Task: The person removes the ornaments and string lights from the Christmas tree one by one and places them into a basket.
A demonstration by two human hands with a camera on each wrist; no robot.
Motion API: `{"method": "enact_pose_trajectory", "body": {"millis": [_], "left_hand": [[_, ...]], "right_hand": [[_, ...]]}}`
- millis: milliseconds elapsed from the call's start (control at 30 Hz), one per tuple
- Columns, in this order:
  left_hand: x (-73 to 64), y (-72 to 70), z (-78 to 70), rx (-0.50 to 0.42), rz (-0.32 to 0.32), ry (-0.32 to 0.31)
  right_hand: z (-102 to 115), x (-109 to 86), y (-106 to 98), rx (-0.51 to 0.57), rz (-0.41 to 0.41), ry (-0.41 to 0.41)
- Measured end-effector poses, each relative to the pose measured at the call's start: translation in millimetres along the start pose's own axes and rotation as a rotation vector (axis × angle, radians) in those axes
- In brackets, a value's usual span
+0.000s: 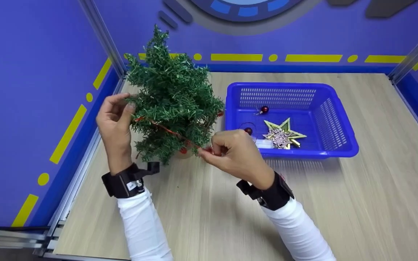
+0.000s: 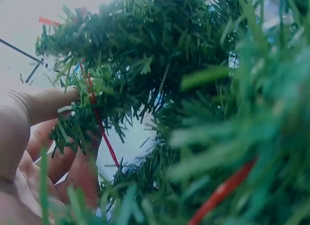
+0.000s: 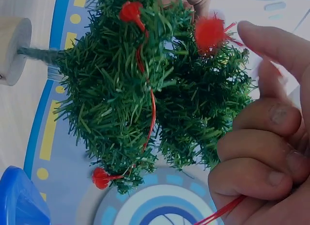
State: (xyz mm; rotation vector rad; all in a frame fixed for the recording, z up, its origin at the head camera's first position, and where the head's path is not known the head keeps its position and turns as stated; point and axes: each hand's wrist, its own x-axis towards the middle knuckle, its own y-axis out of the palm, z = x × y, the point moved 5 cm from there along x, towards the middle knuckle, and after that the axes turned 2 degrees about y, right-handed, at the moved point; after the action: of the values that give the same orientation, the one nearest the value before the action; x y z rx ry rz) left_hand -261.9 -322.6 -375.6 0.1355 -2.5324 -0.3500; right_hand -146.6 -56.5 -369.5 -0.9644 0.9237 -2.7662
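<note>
A small green artificial Christmas tree (image 1: 172,87) stands on the table. At its left side my left hand (image 1: 116,127) pinches a branch tip (image 2: 80,106) between thumb and fingers, where a thin red string (image 2: 104,133) runs. The red string crosses the front of the tree to my right hand (image 1: 240,152). Thumb and forefinger of the right hand are at the string near the lower right branches. In the right wrist view, the other fingers curl over a stretch of it. Red tufts, one (image 3: 130,12) on a branch and another (image 3: 210,35) near the thumb, hang along the string.
A blue plastic basket (image 1: 281,85) stands right of the tree. In it lie a gold star (image 1: 289,133), a shiny red ball (image 1: 264,109), a dark red ball (image 1: 248,131) and a white block (image 1: 264,144). Blue panels (image 1: 42,90) wall the table at left and back.
</note>
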Motion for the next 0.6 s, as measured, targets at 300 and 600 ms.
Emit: {"method": "enact_pose_trajectory", "body": {"millis": [300, 600], "left_hand": [[0.5, -8.8, -4.0, 0.051, 0.028, 0.108], [0.5, -7.8, -5.0, 0.038, 0.023, 0.143]], "right_hand": [[2.8, 1.0, -1.5, 0.077, -0.141, -0.082], [0.9, 2.9, -13.2, 0.185, -0.291, -0.033]]}}
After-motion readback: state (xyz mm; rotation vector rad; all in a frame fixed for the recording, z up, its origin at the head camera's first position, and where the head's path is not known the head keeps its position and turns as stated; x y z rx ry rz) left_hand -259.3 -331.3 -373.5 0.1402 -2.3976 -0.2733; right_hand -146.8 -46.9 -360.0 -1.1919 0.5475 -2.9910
